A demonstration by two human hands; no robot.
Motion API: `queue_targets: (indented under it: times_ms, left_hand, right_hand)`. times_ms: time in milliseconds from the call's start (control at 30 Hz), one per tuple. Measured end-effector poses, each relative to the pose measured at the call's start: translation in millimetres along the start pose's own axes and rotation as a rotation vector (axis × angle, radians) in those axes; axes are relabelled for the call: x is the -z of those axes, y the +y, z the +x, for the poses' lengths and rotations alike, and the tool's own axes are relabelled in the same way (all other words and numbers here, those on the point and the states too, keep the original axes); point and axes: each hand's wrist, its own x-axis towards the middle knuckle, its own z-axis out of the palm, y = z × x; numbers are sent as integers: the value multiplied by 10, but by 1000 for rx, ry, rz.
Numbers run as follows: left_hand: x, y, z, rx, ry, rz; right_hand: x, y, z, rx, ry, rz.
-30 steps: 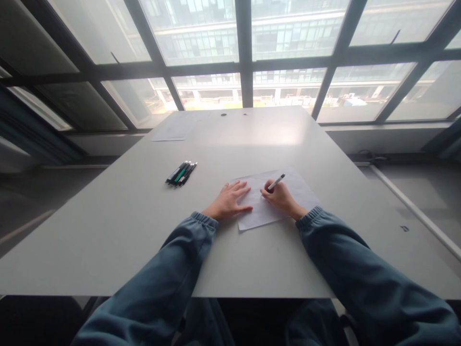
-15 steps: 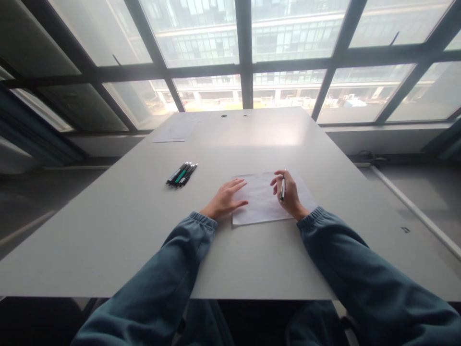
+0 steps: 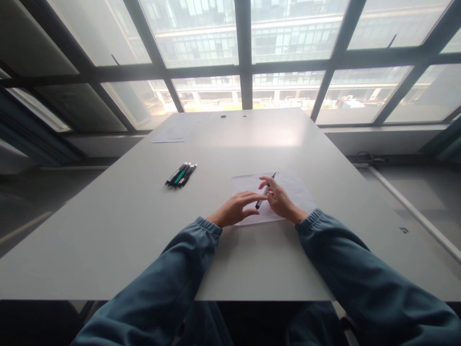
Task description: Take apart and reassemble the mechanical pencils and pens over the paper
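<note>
My right hand (image 3: 282, 201) is closed on a pen (image 3: 259, 204) with a white-and-black barrel, slanted above a white sheet of paper (image 3: 295, 190). The pen's upper end points away from me, its lower end toward my left hand (image 3: 239, 208). That left hand reaches over the sheet's left part with fingers stretched and thumb apart. Its fingertips come close to the pen and my right fingers; whether they touch it I cannot tell. Both hands hide parts of the paper.
A bundle of several dark pens (image 3: 181, 175), one with a green part, lies left of the paper on the white table (image 3: 126, 240). More paper sheets (image 3: 171, 132) lie at the far left. Two small dark discs or holes (image 3: 223, 116) show near the far edge. Windows rise behind.
My left hand has moved right, toward the pen. The right hand has shifted left and turned the pen from nearly upright in view to a slant.
</note>
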Motion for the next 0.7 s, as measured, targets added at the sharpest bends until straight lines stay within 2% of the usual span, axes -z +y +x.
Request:
queue_targets:
  times_ms: [267, 467, 567, 700]
  left_hand:
    - [-10, -13, 2, -49, 63, -7]
    - [0, -50, -3, -41, 122, -54]
    - [0, -70, -16, -30, 136, -27]
    - [-7, -94, -38, 60, 169, 27]
  right_hand:
    - [-14, 49, -10, -4, -53, 87]
    - [15, -71, -28, 90, -192, 95]
    - [10, -93, -16, 114, -149, 120]
    - [-13, -42, 20, 109, 33, 178]
